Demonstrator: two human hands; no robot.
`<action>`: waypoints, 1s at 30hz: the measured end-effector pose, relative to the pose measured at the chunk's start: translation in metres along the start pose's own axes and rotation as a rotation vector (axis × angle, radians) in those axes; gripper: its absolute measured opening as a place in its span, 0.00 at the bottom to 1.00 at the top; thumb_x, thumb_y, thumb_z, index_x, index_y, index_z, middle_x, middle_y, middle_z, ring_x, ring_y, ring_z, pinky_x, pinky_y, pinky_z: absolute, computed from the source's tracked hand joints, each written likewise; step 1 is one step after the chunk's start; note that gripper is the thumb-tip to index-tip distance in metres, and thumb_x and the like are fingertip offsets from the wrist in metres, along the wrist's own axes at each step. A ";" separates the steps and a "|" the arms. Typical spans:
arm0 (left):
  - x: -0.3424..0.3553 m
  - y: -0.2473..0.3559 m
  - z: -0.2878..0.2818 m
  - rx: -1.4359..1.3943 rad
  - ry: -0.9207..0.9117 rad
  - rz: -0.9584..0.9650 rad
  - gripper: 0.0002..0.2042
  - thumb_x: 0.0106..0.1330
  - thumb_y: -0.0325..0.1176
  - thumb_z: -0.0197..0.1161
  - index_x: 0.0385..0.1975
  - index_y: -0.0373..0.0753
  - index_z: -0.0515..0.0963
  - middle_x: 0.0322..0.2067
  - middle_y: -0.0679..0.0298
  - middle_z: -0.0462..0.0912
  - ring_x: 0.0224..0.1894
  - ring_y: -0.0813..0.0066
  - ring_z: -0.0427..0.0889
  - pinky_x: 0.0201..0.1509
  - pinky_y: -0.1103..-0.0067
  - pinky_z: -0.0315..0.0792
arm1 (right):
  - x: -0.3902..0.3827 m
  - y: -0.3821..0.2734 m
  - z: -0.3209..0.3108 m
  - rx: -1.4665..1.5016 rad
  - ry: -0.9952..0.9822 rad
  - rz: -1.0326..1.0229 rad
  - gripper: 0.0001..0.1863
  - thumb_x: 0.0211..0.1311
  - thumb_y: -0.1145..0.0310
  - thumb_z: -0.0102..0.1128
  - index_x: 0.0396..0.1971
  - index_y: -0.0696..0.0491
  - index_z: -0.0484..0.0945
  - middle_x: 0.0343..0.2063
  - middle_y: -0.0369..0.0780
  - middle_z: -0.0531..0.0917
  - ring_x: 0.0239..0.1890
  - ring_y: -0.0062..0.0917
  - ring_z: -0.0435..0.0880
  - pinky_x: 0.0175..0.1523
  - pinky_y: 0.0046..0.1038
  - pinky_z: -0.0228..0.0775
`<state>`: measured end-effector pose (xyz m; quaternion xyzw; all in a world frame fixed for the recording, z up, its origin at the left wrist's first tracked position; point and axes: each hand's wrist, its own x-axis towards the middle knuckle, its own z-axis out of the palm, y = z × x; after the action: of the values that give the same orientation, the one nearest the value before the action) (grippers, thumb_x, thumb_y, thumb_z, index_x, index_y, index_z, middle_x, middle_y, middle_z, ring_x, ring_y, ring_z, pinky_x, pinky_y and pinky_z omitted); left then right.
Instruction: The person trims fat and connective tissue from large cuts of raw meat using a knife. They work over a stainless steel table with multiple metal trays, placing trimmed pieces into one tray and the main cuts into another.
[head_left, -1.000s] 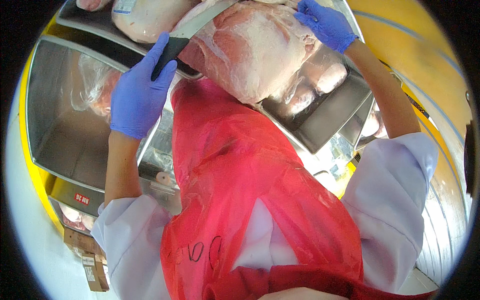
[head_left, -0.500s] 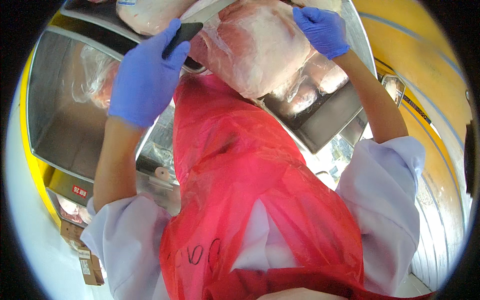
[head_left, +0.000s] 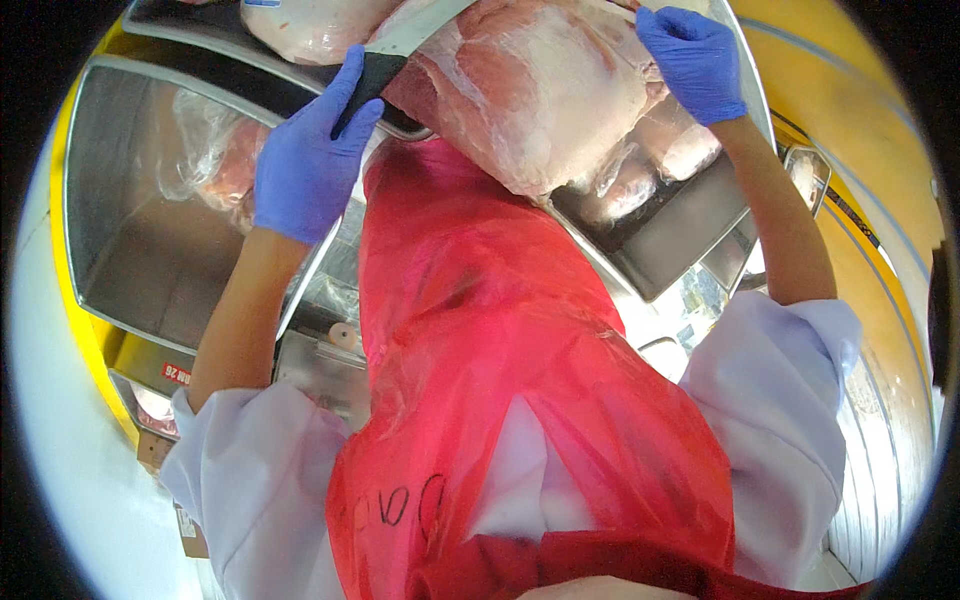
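Observation:
My left hand [head_left: 310,165], in a blue glove, grips the black handle [head_left: 368,82] of a knife, whose steel blade [head_left: 420,28] angles up to the right across a large raw piece of meat [head_left: 530,105]; whether it touches the meat is unclear. At the meat's upper right, my gloved right hand [head_left: 692,65] is closed on something thin and pale that I cannot make out. A second pale piece of meat [head_left: 315,25] with a label sits left of the blade. Wrapped pieces [head_left: 615,195] lie in a steel tray [head_left: 660,255] below the large piece's right side.
A deep steel bin [head_left: 130,250] at left holds bagged meat [head_left: 215,160]. Cardboard boxes [head_left: 155,450] are low at left, beside a yellow edge. A yellow curved surface [head_left: 860,160] fills the right side. My red plastic apron [head_left: 500,280] takes up the middle.
Both my hands and the trays appear shifted somewhat rightward since a second ago, and my right hand is slightly lower than at first. My grip on the knife continues.

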<state>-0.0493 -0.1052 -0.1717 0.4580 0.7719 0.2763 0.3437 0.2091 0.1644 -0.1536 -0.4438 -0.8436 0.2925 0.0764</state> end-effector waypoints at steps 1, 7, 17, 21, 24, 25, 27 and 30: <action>0.000 0.021 -0.015 0.097 -0.045 -0.022 0.24 0.67 0.41 0.61 0.63 0.48 0.70 0.38 0.46 0.83 0.40 0.51 0.84 0.40 0.70 0.75 | 0.002 -0.008 -0.007 -0.013 -0.010 0.009 0.16 0.60 0.66 0.62 0.16 0.59 0.75 0.10 0.37 0.70 0.17 0.13 0.67 0.24 0.26 0.63; 0.029 0.050 -0.061 0.280 -0.159 0.169 0.20 0.70 0.41 0.57 0.58 0.42 0.74 0.40 0.43 0.81 0.43 0.49 0.82 0.45 0.68 0.75 | 0.016 -0.018 -0.029 -0.123 -0.022 -0.067 0.21 0.60 0.68 0.62 0.10 0.57 0.68 0.09 0.33 0.64 0.16 0.13 0.62 0.22 0.27 0.58; 0.054 0.072 -0.047 0.352 -0.245 0.188 0.20 0.70 0.41 0.56 0.55 0.33 0.75 0.44 0.42 0.81 0.48 0.48 0.81 0.52 0.67 0.72 | -0.007 0.006 -0.012 0.014 -0.003 -0.028 0.16 0.62 0.63 0.65 0.21 0.59 0.77 0.15 0.34 0.72 0.22 0.12 0.69 0.28 0.24 0.65; 0.006 0.054 0.008 0.096 -0.004 -0.051 0.22 0.69 0.42 0.58 0.60 0.43 0.72 0.38 0.44 0.82 0.41 0.47 0.83 0.42 0.65 0.77 | -0.024 0.004 -0.006 0.081 0.022 -0.073 0.15 0.63 0.65 0.66 0.22 0.60 0.79 0.15 0.30 0.71 0.24 0.09 0.66 0.29 0.19 0.63; -0.012 0.038 0.040 0.041 0.140 -0.032 0.25 0.68 0.43 0.60 0.63 0.46 0.69 0.37 0.47 0.83 0.39 0.50 0.84 0.40 0.67 0.77 | -0.034 0.007 -0.006 0.068 0.043 -0.072 0.15 0.63 0.65 0.66 0.20 0.59 0.77 0.15 0.27 0.69 0.23 0.09 0.64 0.28 0.19 0.62; -0.014 0.031 0.050 0.012 0.185 -0.020 0.25 0.67 0.43 0.61 0.64 0.47 0.69 0.36 0.48 0.83 0.38 0.52 0.84 0.39 0.67 0.77 | -0.034 0.008 -0.005 0.100 0.072 -0.049 0.15 0.62 0.66 0.66 0.20 0.59 0.77 0.15 0.27 0.68 0.23 0.09 0.64 0.27 0.19 0.61; -0.015 0.018 0.063 -0.024 0.232 -0.003 0.27 0.66 0.43 0.62 0.65 0.49 0.67 0.34 0.51 0.83 0.35 0.53 0.84 0.37 0.68 0.76 | -0.036 0.009 -0.005 0.155 0.101 0.009 0.16 0.62 0.66 0.66 0.20 0.59 0.76 0.15 0.26 0.68 0.23 0.09 0.63 0.27 0.19 0.60; -0.023 -0.003 0.086 -0.040 0.274 0.005 0.29 0.65 0.40 0.64 0.67 0.50 0.65 0.31 0.54 0.83 0.32 0.54 0.84 0.35 0.69 0.76 | -0.034 0.004 -0.013 0.165 0.080 0.068 0.16 0.62 0.65 0.67 0.19 0.59 0.76 0.16 0.24 0.67 0.23 0.08 0.63 0.27 0.17 0.58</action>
<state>0.0248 -0.1170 -0.2203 0.4111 0.8047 0.3524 0.2436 0.2377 0.1449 -0.1406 -0.4755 -0.7974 0.3456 0.1363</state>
